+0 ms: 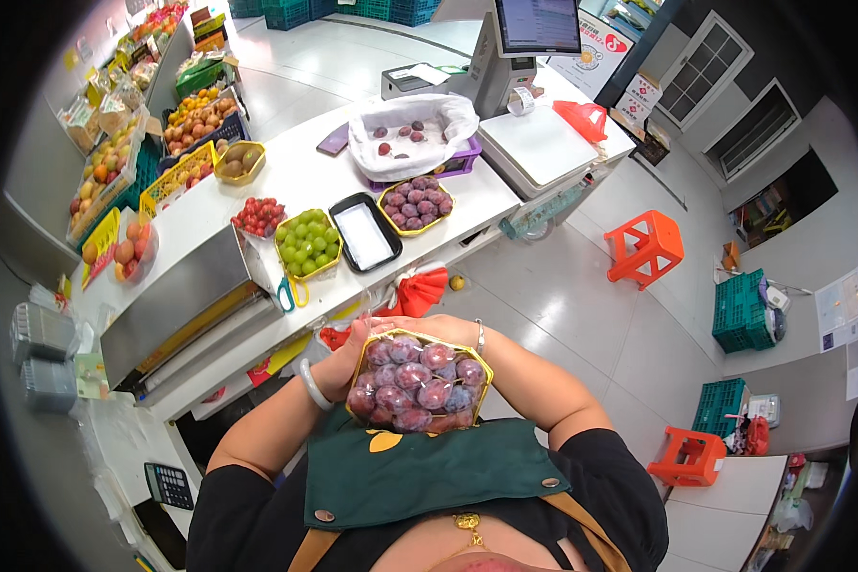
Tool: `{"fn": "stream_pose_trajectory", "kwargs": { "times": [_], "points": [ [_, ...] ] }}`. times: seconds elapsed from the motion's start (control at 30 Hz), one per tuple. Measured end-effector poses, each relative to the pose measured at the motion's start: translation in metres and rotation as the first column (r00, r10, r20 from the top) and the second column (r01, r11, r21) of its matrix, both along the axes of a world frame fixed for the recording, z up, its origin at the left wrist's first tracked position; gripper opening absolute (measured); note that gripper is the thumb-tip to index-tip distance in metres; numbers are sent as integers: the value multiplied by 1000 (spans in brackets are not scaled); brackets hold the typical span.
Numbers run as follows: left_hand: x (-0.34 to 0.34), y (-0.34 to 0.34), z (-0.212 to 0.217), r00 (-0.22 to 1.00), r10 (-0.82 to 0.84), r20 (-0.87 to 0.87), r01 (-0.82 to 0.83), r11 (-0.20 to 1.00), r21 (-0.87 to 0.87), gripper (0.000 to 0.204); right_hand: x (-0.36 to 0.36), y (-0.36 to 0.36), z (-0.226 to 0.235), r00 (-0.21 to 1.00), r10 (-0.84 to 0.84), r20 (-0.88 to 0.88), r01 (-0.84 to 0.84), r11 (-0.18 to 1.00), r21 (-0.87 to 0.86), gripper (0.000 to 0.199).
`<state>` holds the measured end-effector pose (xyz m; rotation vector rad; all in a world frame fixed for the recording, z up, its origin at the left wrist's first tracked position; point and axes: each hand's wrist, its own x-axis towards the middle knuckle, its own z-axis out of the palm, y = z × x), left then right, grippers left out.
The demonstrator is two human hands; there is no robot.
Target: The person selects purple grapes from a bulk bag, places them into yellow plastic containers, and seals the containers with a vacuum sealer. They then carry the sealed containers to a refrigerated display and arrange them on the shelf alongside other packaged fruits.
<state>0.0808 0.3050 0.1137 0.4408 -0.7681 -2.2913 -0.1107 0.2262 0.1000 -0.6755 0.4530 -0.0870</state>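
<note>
plum tray (pixel 415 383) is held close to the body

the left hand (pixel 344 357) and the right hand (pixel 437 328) hold the wrapped plum tray before the green apron (pixel 419 477). the grip of each is closed on its far side; most fingers are hidden. on the counter (pixel 491 197) ahead are green grapes (pixel 308 244), a black tray (pixel 374 265) and more plums (pixel 417 203).

Mottled purple-red plums (pixel 413 378), yellow-rimmed tray (pixel 488 376)
</note>
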Motion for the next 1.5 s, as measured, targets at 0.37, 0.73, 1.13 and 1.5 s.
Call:
{"fn": "stream_pose_trajectory", "kwargs": {
  "times": [0.37,0.73,1.13,1.5],
  "points": [
    [-9,-133,-27,897,-390,208,332,905,266,34,-3,-74,17,961,-90,263,169,941,-295,58],
    [-38,-157,-11,979,190,69,-200,876,440,46,-66,-46,-21,635,-759,-141,771,634,57,71],
    [-29,-268,-131,29,687,726,-622,581,-525,34,-167,-291,-137,293,-956,-29,944,294,-149,69],
    [-42,-260,-158,-19,345,938,-596,749,-288,58,-165,-266,-129,406,-897,174,-23,-201,-979,53]
  ]
}}
